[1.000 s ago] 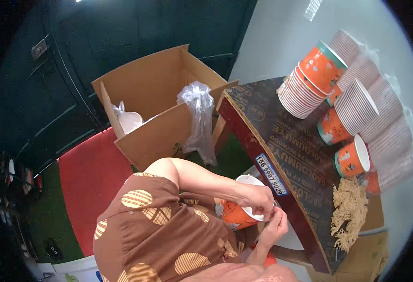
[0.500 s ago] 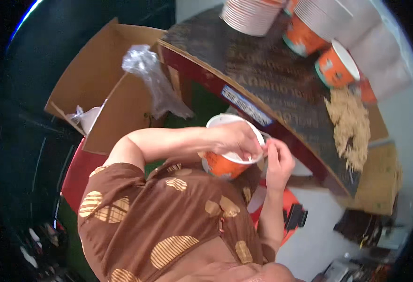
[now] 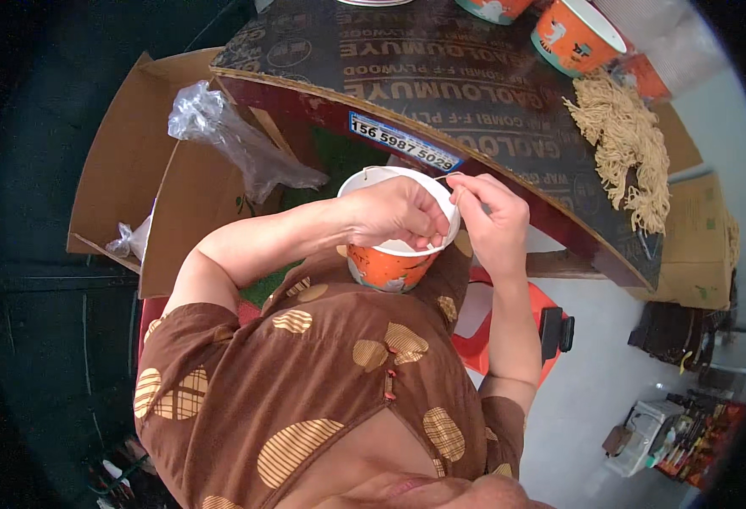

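Note:
An orange and white paper bucket (image 3: 394,270) rests against my front, its white mouth facing up. My left hand (image 3: 400,212) reaches over the rim, its fingers curled together just inside the right wall. Whatever those fingers pinch is hidden. At the outside of the same rim, my right hand (image 3: 493,212) is closed, thumb and fingers pinching a thin tan cord (image 3: 451,176). A short bit of similar cord shows on the far left part of the rim.
Ahead stands a dark printed board table (image 3: 441,76) with a pale edge. On it lie a heap of tan cords (image 3: 619,140) and another orange bucket (image 3: 578,38). To the left, an open cardboard box (image 3: 190,187) has a clear plastic bag (image 3: 229,136) over its flap.
The view has shifted, so table and box sit higher and further left. My right hand has risen beside the rim with the cord; my left stays inside the bucket.

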Demonstrator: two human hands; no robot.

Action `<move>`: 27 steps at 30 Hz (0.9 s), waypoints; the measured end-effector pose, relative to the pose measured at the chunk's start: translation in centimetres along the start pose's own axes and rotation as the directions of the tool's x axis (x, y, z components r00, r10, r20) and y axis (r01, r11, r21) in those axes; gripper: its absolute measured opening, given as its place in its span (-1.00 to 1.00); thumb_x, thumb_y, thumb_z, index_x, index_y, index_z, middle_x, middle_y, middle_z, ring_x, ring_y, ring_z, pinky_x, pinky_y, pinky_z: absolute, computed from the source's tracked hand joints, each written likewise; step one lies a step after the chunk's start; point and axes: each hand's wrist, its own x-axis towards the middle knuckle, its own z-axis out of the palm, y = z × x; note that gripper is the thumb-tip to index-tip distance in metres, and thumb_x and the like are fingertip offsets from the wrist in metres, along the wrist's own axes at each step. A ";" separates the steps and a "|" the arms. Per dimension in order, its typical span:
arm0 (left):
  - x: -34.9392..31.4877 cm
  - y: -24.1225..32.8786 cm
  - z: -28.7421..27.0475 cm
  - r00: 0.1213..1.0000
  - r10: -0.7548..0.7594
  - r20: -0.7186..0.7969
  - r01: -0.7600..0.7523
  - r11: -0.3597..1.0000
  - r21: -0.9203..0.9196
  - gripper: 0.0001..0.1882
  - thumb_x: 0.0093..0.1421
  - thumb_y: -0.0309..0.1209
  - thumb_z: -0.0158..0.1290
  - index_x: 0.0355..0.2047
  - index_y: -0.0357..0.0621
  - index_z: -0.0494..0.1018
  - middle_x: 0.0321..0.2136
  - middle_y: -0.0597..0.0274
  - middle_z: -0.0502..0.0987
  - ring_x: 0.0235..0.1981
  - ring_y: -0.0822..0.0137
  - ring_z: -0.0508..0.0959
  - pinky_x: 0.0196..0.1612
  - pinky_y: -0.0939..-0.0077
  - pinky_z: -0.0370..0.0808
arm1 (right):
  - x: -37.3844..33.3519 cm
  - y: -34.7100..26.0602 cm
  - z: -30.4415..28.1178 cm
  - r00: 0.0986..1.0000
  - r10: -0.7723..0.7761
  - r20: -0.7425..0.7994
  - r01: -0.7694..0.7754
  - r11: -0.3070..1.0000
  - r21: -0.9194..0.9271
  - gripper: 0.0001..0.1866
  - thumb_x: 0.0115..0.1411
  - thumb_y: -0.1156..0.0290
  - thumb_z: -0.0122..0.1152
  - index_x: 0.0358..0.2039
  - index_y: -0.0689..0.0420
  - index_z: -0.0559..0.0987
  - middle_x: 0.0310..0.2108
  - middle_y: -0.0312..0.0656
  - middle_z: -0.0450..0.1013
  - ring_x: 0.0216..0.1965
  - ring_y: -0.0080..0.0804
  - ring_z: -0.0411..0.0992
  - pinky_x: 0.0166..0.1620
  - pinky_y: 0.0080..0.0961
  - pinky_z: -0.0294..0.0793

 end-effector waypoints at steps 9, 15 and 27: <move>0.4 -0.4 0.7 0.994 0.103 0.025 -0.104 0.993 0.060 -0.96 0.12 -0.61 0.11 -0.41 -0.35 0.53 -0.46 0.18 0.56 -0.43 0.42 0.55 -0.32 0.59 0.52 | 1.4 -0.4 1.5 0.917 -0.324 0.231 0.392 0.838 -0.381 -0.78 0.05 0.60 0.18 -0.25 0.24 0.64 -0.39 -0.07 0.50 -0.29 -0.10 0.47 -0.22 -0.27 0.47; 0.2 -0.6 0.4 0.996 0.085 -0.001 -0.084 0.991 0.100 -0.94 0.18 -0.57 0.10 -0.42 -0.34 0.50 -0.47 0.14 0.57 -0.45 0.42 0.55 -0.32 0.57 0.53 | 0.2 -1.9 -0.1 0.965 -0.239 0.109 0.262 0.914 -0.311 -0.67 0.10 0.70 0.03 -0.08 0.30 0.50 -0.18 0.04 0.43 -0.13 0.02 0.46 -0.03 -0.19 0.44; 0.1 -0.2 0.1 0.997 0.072 0.013 -0.073 0.988 0.132 -0.94 0.20 -0.54 0.13 -0.39 -0.29 0.50 -0.45 0.19 0.60 -0.43 0.46 0.57 -0.30 0.61 0.49 | -4.4 0.3 -1.3 0.976 -0.049 0.211 0.098 0.968 -0.230 -0.87 0.16 0.59 0.11 -0.26 0.26 0.49 -0.25 -0.03 0.42 -0.21 -0.03 0.42 -0.12 -0.24 0.41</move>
